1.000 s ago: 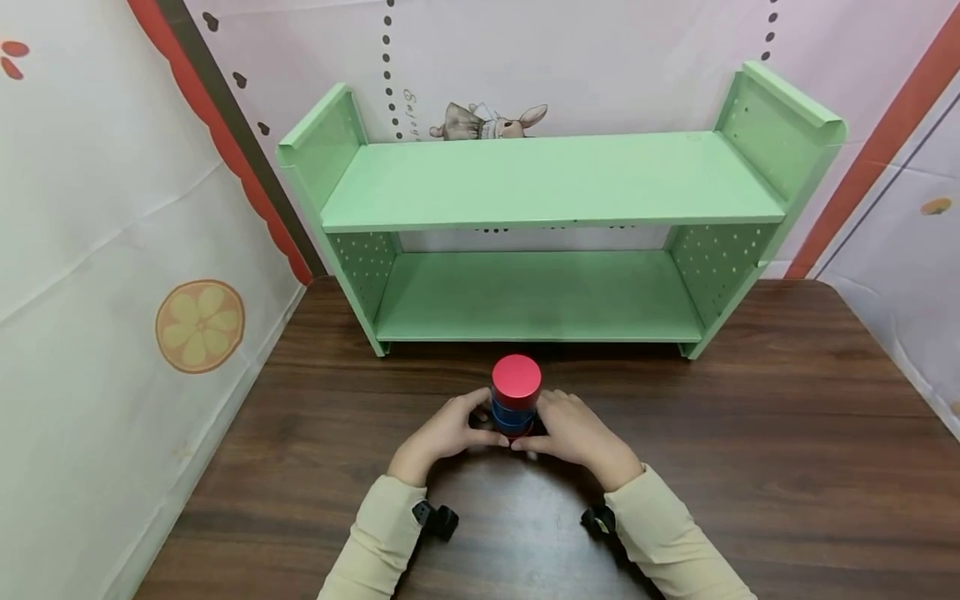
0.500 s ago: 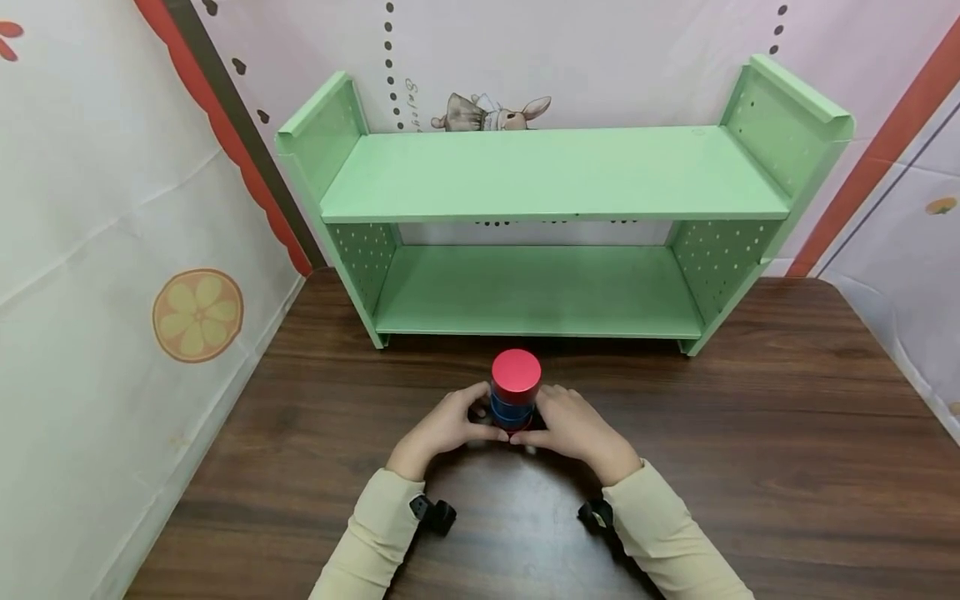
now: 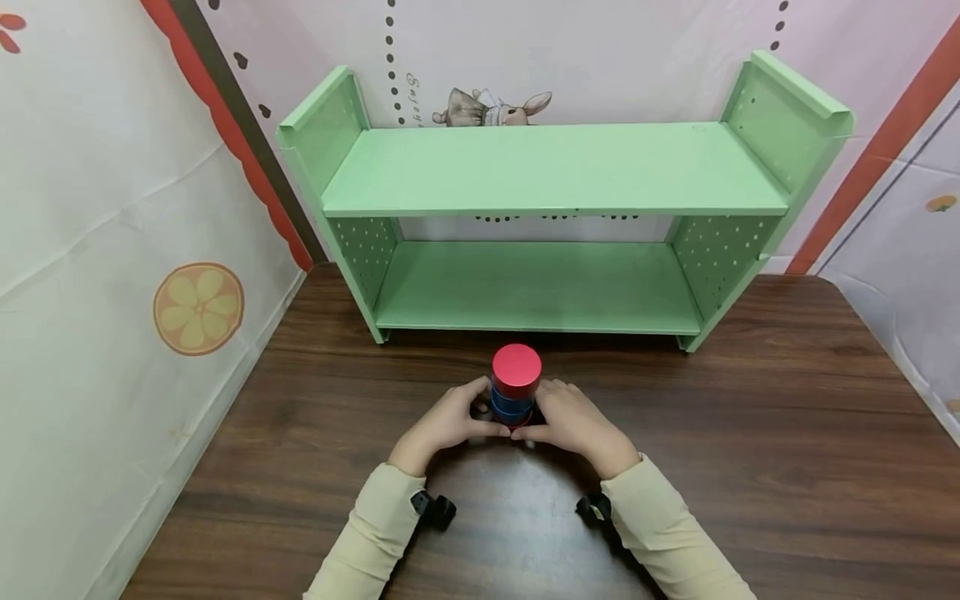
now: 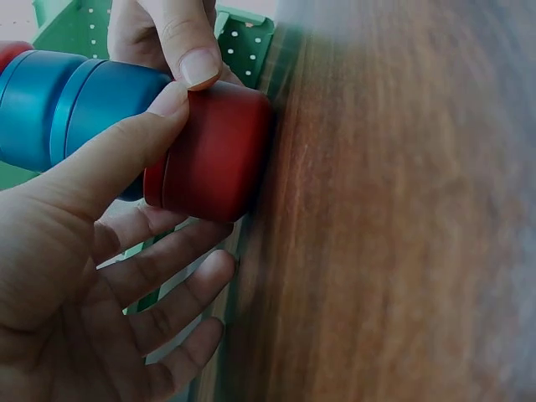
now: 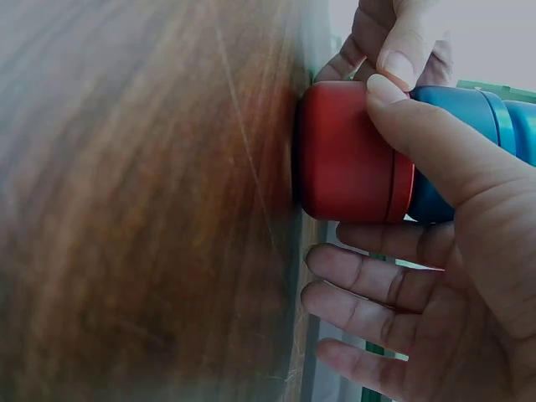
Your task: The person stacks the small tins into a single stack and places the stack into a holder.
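A stack of small round tins stands upright on the table in the head view. Its upper red tin rests on a blue tin, and the lower red tin is at the bottom, against the tabletop. My left hand and right hand hold this lower tin from both sides, near its seam with the blue one. Both thumbs meet tip to tip at the front of the tin. The other fingers reach around behind it, spread out in the wrist views.
Behind the stack stands a green two-tier shelf with perforated side panels, close to the tins. A printed cloth hangs around the dark wooden table. Black wrist cameras are strapped over both sleeves.
The whole scene sits slightly higher in the head view. My hands and the tins keep their place relative to the shelf.
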`<state>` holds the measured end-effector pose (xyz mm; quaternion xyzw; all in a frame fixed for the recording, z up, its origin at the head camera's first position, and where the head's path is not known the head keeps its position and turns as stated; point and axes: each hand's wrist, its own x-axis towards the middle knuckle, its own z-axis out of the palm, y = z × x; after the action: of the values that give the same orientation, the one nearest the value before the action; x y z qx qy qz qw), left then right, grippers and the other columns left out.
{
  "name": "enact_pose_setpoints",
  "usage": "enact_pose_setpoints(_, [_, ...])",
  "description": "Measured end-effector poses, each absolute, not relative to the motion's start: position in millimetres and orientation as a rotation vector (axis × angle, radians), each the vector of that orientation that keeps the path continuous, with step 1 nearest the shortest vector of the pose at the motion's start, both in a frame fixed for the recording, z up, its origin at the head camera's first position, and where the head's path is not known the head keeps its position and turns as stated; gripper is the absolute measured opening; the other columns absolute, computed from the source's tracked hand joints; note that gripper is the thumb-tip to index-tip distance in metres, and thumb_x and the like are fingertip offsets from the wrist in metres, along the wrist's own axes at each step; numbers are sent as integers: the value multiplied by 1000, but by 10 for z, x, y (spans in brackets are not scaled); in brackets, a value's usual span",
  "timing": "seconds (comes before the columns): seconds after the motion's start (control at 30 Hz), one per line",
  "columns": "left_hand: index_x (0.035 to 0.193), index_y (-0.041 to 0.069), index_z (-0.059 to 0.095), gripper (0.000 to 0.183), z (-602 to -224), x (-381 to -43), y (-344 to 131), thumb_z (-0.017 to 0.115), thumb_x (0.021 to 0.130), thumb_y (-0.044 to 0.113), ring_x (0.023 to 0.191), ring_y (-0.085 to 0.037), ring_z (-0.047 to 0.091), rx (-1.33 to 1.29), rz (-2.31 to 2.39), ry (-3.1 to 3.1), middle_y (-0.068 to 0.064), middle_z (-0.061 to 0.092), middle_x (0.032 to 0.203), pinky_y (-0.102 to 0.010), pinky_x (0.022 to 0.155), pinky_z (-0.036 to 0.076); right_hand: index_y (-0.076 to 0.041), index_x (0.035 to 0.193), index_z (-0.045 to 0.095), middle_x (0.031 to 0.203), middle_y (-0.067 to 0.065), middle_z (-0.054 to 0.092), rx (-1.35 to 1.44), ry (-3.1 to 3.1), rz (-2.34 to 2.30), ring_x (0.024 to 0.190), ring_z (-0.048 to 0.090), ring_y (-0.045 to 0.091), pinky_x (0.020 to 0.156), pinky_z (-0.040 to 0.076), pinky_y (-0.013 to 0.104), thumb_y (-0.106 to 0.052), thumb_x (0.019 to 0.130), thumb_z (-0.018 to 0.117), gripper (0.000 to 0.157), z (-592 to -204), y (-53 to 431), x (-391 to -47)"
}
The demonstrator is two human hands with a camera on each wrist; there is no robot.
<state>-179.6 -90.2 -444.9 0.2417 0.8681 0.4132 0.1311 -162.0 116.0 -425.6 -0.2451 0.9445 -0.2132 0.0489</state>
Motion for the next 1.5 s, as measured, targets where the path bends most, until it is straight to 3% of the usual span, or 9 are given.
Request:
enact_pose_setpoints(0.53, [126,19,50,56,-4434,-1758,-904,74,77,28,95,-14,60,734,1197,2512,-2,62,114,-32,83,48,-12,121,55,111,5,63,-748,2868,-659,104,57,24,93,41,49,-41,72,75,60,-4232,1173,-1617])
enact_pose_setpoints(1.5, [122,19,53,50,-4435,-1770,-897,74,77,28,91,-11,61,750,1216,2499,0,64,110,-29,80,48,-13,121,54,111,6,64,-778,2870,-669,102,58,24,91,42,48,-41,73,74,59,-4242,1178,-1620])
